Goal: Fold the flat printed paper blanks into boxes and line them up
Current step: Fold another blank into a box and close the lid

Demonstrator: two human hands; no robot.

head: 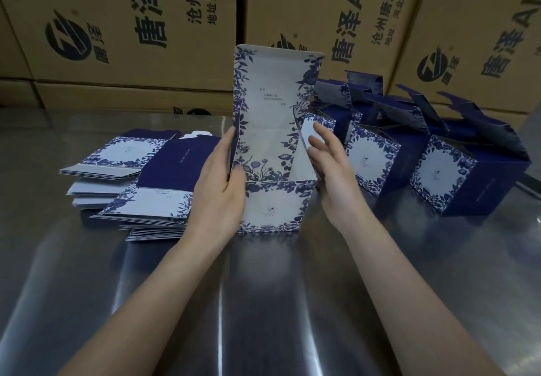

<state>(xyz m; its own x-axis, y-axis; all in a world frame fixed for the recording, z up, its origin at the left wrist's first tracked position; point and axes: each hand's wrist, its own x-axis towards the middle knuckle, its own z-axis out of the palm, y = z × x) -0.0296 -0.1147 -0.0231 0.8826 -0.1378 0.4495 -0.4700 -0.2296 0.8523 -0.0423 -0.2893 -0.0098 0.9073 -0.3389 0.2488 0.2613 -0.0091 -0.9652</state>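
A blue-and-white floral paper box (273, 206) stands on the steel table (263, 302) in the middle, its tall lid panel upright. My left hand (216, 188) grips the box's left wall, thumb on the inside edge. My right hand (330, 168) is at the right side, fingers spread against the small side flap. To the left lies a loose pile of flat printed blanks (140, 182). To the right stands a row of folded boxes (439, 170) with lids open, side by side.
Large brown cardboard cartons (131, 30) with black printing form a wall along the table's far edge. The shiny table surface stretches toward me under both forearms.
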